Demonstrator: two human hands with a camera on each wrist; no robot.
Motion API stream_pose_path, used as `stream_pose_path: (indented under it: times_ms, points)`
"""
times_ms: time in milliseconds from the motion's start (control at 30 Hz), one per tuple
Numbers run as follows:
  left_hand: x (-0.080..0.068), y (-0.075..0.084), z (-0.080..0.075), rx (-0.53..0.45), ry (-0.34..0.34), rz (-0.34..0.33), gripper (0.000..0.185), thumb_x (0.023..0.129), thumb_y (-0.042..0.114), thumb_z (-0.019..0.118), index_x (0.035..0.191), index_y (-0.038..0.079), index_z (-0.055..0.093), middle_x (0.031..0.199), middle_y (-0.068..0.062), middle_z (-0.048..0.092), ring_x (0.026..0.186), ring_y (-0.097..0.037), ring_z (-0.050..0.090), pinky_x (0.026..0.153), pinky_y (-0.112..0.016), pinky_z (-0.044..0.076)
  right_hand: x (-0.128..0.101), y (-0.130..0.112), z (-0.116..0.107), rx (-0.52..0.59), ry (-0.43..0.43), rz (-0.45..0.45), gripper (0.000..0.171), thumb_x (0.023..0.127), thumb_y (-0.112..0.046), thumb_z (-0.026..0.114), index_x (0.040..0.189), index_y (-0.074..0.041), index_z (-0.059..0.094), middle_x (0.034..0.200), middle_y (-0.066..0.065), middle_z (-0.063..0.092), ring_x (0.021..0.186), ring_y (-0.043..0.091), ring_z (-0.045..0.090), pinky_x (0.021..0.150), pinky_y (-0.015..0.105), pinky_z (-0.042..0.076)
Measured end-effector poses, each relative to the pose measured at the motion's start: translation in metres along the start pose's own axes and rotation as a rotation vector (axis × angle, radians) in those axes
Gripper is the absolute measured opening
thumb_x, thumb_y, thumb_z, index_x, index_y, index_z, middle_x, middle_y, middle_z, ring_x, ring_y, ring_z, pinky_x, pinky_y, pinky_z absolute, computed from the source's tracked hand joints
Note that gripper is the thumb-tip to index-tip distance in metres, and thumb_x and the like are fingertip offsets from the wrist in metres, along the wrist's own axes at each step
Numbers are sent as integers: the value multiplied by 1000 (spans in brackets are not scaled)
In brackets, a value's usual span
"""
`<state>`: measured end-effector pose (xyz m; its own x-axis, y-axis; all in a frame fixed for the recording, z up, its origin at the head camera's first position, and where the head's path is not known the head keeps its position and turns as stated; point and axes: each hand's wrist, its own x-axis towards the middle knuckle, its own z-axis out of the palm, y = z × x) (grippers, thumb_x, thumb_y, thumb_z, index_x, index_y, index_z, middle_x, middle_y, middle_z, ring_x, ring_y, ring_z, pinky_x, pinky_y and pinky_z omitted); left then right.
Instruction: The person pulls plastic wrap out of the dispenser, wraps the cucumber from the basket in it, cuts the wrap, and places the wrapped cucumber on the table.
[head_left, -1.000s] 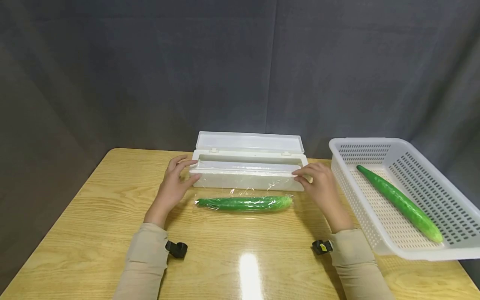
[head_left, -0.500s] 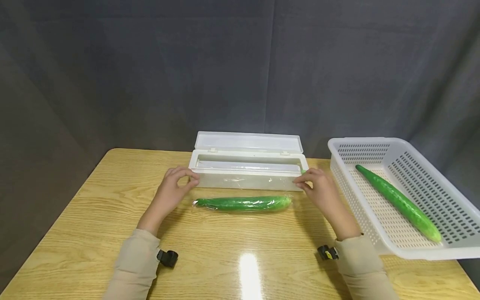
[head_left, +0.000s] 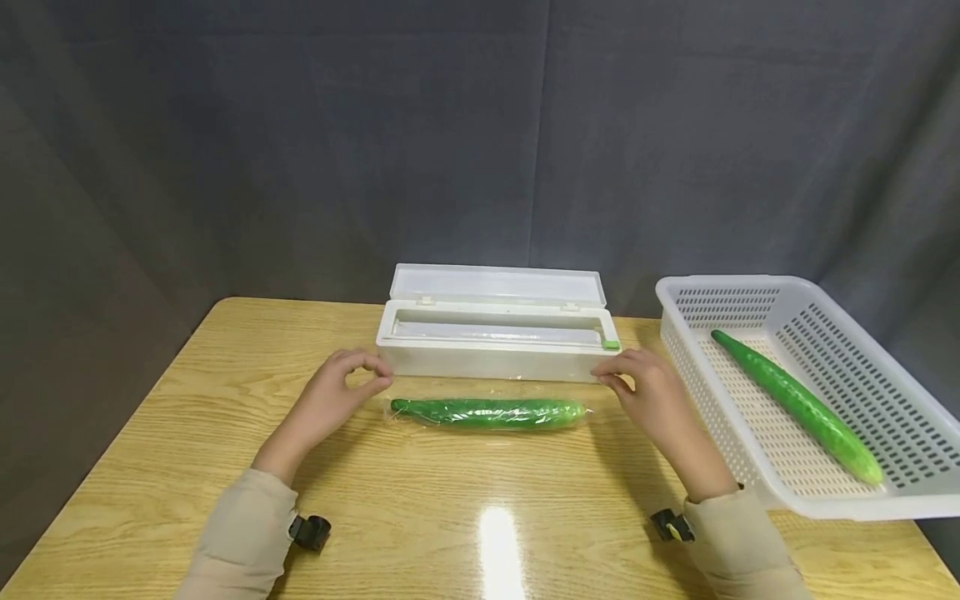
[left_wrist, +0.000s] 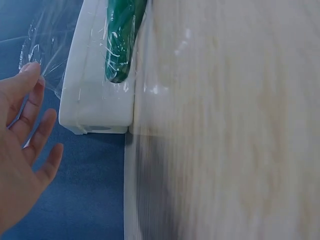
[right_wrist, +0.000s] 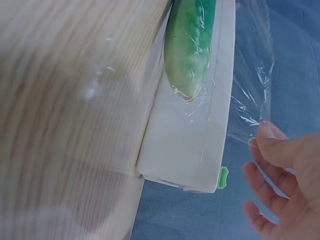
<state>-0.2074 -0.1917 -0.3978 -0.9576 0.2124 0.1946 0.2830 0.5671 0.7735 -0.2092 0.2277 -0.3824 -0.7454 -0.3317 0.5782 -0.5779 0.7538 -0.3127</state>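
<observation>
Each hand, left hand (head_left: 337, 392) and right hand (head_left: 645, 390), pinches clear film (head_left: 491, 392) draped over a glossy green cucumber (head_left: 487, 413).

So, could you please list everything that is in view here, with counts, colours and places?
Wrapped cucumber: one, green, lying on the table in front of the dispenser box, in clear film.
Plastic film: one clear sheet, around that cucumber, its free corners pinched at both ends.
Dispenser box: one, white, lid open, mid table, with a small green slider at its right end.
Basket: one, white, perforated, at the table's right edge.
Second cucumber: one, green, lying in the basket.
Table: one, light wood.
Backdrop: one, dark grey cloth.
Left hand: pinches the film's left corner.
Right hand: pinches the film's right corner.
</observation>
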Motion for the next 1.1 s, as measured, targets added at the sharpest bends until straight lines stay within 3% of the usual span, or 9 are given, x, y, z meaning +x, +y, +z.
stream_pose_path:
  times_ms: [167,600,800,1100]
  points:
    - [-9,0,-4,29,-35,-17,9,93,19,71,102,15,72,111,-2,65,118,-29,52,103,-59,36,-6,-3,-4,0,17,-80,22,72,8,83,86,-7,77,82,3,72,78,24,64,74,41,49]
    - [-27,3,-7,135,-107,23,10,89,15,75,93,24,71,108,4,65,114,-26,55,99,-56,42,-23,-10,-7,-63,-38,-162,26,67,2,88,86,-13,77,83,-4,72,75,15,64,67,34,51]
    - [-30,1,-8,192,-128,79,16,86,13,78,90,27,72,103,12,67,110,-20,57,96,-52,46,-29,-12,-3,-52,-53,-218,29,64,5,88,83,-13,76,81,-5,71,74,15,63,67,35,51]
    - [-32,-2,-7,275,-155,157,17,84,13,80,91,27,74,99,19,66,105,-16,60,95,-49,48,-31,-14,0,-114,-135,-233,28,65,5,88,83,-13,76,82,-4,71,76,16,63,70,38,51]
